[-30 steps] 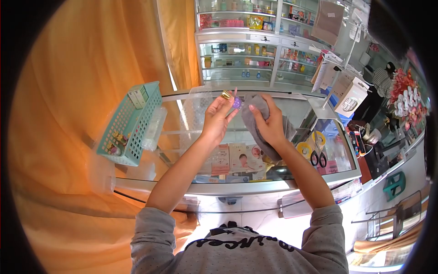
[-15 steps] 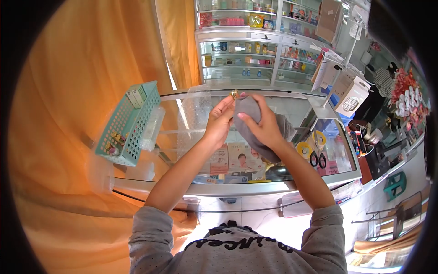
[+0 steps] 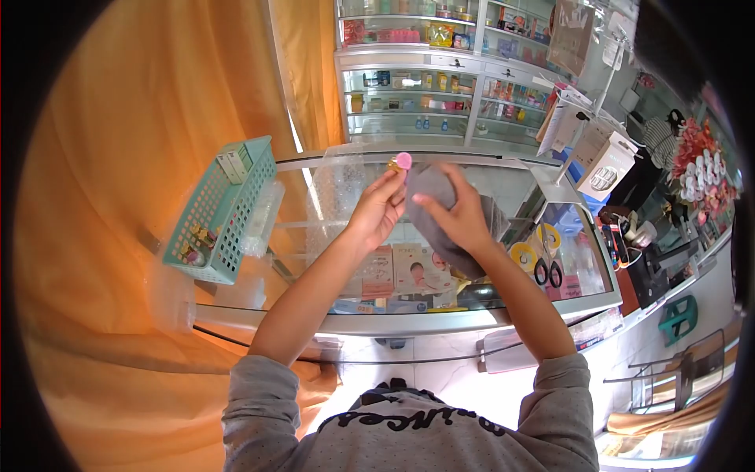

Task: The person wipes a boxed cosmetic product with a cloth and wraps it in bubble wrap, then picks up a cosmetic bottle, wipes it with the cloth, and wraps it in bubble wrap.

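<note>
Over the glass counter (image 3: 354,321), my left hand (image 3: 373,214) pinches a small pink-and-gold item (image 3: 403,160) by its lower part. Its round pink end faces me, and gold shows beside it at my fingertips. To the right, my right hand (image 3: 462,219) grips a grey cloth (image 3: 430,198) between thumb and fingers. Folds of the cloth hang down below that hand over the glass. The cloth's edge is close beside the pink end, right by my left fingers.
A teal basket (image 3: 228,224) on the left holds small boxes (image 3: 234,162) and several gold-topped items (image 3: 203,234). Black-handled scissors (image 3: 548,271) and yellow tape rolls (image 3: 523,256) are at the right. Bubble wrap (image 3: 330,189) lies behind my left hand. Stocked shelves (image 3: 409,59) stand beyond.
The small item has turned, so its pink end now shows where mostly gold showed. The cloth has shifted slightly right, away from it.
</note>
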{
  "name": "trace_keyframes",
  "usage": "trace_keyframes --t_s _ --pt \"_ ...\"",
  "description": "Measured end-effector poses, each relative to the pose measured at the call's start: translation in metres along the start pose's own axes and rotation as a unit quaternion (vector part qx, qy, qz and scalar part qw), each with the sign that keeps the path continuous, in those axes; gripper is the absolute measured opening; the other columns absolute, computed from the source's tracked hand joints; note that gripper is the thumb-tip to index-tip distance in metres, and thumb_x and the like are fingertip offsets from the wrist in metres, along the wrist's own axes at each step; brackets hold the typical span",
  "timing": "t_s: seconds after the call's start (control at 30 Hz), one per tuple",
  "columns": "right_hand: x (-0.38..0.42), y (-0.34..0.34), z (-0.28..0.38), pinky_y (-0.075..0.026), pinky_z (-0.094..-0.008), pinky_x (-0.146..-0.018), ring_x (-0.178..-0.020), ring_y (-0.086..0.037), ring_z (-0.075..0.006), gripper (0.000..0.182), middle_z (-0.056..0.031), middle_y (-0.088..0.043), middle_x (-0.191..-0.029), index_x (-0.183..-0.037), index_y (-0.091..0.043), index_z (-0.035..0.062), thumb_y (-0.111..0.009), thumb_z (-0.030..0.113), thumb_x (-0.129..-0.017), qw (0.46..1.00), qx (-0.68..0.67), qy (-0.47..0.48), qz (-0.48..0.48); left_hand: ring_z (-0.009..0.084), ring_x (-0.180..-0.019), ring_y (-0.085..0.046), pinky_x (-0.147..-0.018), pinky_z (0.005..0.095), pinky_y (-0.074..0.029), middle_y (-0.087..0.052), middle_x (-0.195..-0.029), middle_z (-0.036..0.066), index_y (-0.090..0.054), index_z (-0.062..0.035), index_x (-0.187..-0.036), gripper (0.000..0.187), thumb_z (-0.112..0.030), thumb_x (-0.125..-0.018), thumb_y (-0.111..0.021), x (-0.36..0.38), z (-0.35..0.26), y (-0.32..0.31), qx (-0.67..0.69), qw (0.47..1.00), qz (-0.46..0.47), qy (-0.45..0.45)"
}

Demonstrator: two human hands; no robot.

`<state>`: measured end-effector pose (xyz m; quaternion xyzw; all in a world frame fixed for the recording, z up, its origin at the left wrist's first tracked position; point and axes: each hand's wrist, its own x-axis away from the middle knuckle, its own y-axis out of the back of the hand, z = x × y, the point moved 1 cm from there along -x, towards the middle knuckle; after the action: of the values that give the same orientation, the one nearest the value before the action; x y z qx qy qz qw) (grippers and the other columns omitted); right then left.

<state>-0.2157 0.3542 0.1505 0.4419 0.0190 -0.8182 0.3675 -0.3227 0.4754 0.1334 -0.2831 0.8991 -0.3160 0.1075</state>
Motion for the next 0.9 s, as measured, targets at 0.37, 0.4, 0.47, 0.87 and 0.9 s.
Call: trace_keyframes --t_s 0.37,0.4,0.47,0.87,0.9 --pt "0.001 -0.005 0.003 -0.048 -0.0333 -0.076 -0.086 -0.061 -0.0318 0.04 -0.0148 -0.061 -0.095 -0.104 -0.06 0.0014 -0.075 0.004 -0.068 0.998 0.04 0.05 -0.011 0.01 -0.097 -0.055 -0.084 0.0235 -0.047 -0.057 -0.113 0.002 -0.055 -0.0056 -0.121 0.03 -0.018 -0.093 -0.056 0.003 0.008 -0.006 -0.04 0.999 0.01 -0.028" --pt "0.001 -0.005 0.002 -0.048 -0.0333 -0.076 -0.086 -0.062 -0.0317 0.039 -0.015 -0.061 -0.095 -0.104 -0.06 0.0013 -0.074 0.003 -0.068 0.998 0.037 0.044 -0.003 0.01 -0.097 -0.055 -0.084 0.0235 -0.047 -0.057 -0.113 0.002 -0.055 -0.0056 -0.121 0.03 -0.018 -0.093 -0.056 0.003 0.008 -0.005 -0.04 0.999 0.01 -0.027" --pt "0.001 -0.002 0.001 -0.048 -0.0331 -0.076 -0.086 -0.062 -0.0311 0.037 -0.0153 -0.062 -0.095 -0.103 -0.06 0.0009 -0.073 0.002 -0.068 0.998 0.032 0.049 0.008 0.0097 -0.097 -0.055 -0.084 0.0236 -0.047 -0.058 -0.11 0.0 -0.055 -0.0071 -0.122 0.032 -0.02 -0.093 -0.058 0.003 0.006 -0.003 0.002 0.999 0.044 -0.021" --pt "-0.006 0.002 -0.009 -0.046 -0.0321 -0.083 -0.095 -0.061 -0.0236 0.034 -0.0137 -0.063 -0.097 -0.102 -0.055 0.0005 -0.073 0.009 -0.075 0.992 -0.032 0.022 -0.119 0.012 -0.098 -0.058 -0.094 0.0281 -0.048 -0.058 -0.108 0.003 -0.05 -0.0042 -0.124 0.033 -0.015 -0.093 -0.056 -0.003 0.004 0.006 -0.057 0.998 0.035 -0.021" --pt "-0.006 0.002 -0.007 -0.046 -0.031 -0.081 -0.095 -0.06 -0.0206 0.031 -0.0128 -0.063 -0.098 -0.1 -0.055 0.0004 -0.073 0.01 -0.076 0.987 0.093 0.115 -0.069 0.012 -0.098 -0.058 -0.094 0.0281 -0.048 -0.058 -0.108 0.003 -0.05 -0.0042 -0.124 0.033 -0.015 -0.093 -0.056 -0.001 0.006 0.004 -0.057 0.998 0.036 -0.021"
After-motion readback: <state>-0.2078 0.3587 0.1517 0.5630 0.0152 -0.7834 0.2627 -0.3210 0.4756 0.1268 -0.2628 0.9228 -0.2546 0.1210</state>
